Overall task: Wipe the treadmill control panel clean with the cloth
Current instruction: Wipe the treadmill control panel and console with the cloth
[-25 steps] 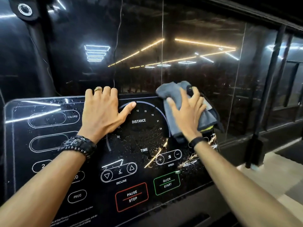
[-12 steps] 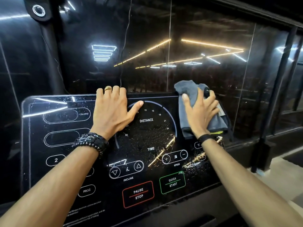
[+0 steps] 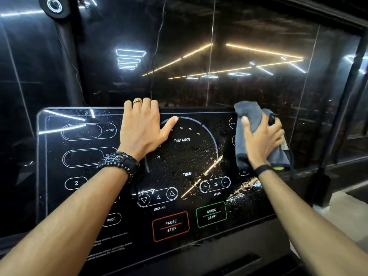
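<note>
- The control panel is a glossy black slab tilted toward the viewer, and it serves as the landmark here. Its left part carries two long oval outlines, one marked CALORIE, with a small oval marked 2 below them and one marked PROG lower still.
- The left hand lies palm-down on the panel's upper middle. Its fingers hook over the panel's top edge and the thumb stretches right along the arc of the DISTANCE dial; it holds nothing. A gold ring sits on one finger and a dark beaded bracelet circles the wrist.
- Just right of that hand, the panel's centre shows the DISTANCE dial with numbers, TIME below it, and a scatter of droplets or streaks that catch the light.
- Along the panel's lower middle sit the INCLINE arrows, a red-framed PAUSE STOP button, a green-framed QUICK START button and the SPEED plus and minus circles.
- The cloth, grey and bunched, lies against the panel's upper right corner, spilling past its right edge.
- The right hand presses on the cloth with fingers spread and slightly bent over its folds, flattening it against the panel. A thin black band is on that wrist.
- Behind the panel stands a dark reflective wall mirroring strip lights.
</note>
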Demonstrator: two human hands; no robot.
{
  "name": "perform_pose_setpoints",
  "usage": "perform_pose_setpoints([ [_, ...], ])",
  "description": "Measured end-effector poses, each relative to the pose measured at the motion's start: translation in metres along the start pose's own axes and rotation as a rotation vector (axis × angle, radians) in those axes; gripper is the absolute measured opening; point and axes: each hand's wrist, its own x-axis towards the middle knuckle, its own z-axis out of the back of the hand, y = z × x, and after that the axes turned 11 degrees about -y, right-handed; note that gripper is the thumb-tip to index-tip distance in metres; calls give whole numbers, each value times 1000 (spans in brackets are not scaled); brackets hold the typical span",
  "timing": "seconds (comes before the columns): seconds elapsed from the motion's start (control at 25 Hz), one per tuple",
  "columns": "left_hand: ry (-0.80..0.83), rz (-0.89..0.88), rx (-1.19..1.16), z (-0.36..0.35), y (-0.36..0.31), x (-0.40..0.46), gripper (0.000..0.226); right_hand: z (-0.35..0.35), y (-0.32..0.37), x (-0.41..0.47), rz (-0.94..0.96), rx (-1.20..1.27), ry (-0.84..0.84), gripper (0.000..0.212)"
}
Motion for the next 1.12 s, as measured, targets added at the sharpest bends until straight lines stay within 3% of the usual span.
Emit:
perform_pose_setpoints([
  [0.08,-4,8,4,0,0,0,66,-5,36,1,2,0,22,79],
  [0.16,-7,12,5,-1,0,0,66,-3,53,-23,153,28,26,67],
  [0.36,-3,11,-9,0,0,-1,65,20,-5,-71,350,77,49,64],
  [0.48,-6,20,6,-1,-1,-1,65,13,-40,-41,245,23,25,71],
  [0.64,-4,29,13,1,-1,-1,64,-5,6,2,43,26,-11,77],
  [0.84,13,22,-1,1,-2,-2,64,8,41,-51,293,46,42,60],
  [1.0,30,20,-12,3,-2,0,66,29,-18,-86,399,73,62,63],
  [1.12,25,21,-7,1,-2,0,67,28,-56,-73,310,53,44,67],
])
